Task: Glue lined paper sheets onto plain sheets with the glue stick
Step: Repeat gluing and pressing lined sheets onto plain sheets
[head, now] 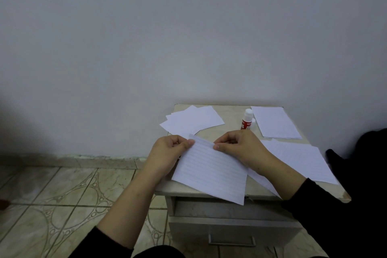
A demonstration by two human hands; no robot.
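lined sheet (211,170) held up over the near left part of the small table (230,112), its far edge pinched by both hands and its long axis running from that far edge down toward the person, the near right corner hanging past the table's front edge over the drawer (230,230); its ruled lines run across, slanting down to the right. left hand (167,151) pinches the far left corner with thumb on top and fingers curled behind, and right hand (240,145) pinches the far edge just beside it, fingers curled, so both grips are narrow and closed on the paper. glue stick (247,119) stands upright at the back of the table, white cap on, red label with white lettering partly hidden by the right hand and too small to read. a fanned pile of plain sheets (194,120) lies at the back left, a neat stack of lined paper (275,122) at the back right with its long axis pointing away toward the wall, and more sheets (303,161) lie spread on the right under the right forearm.
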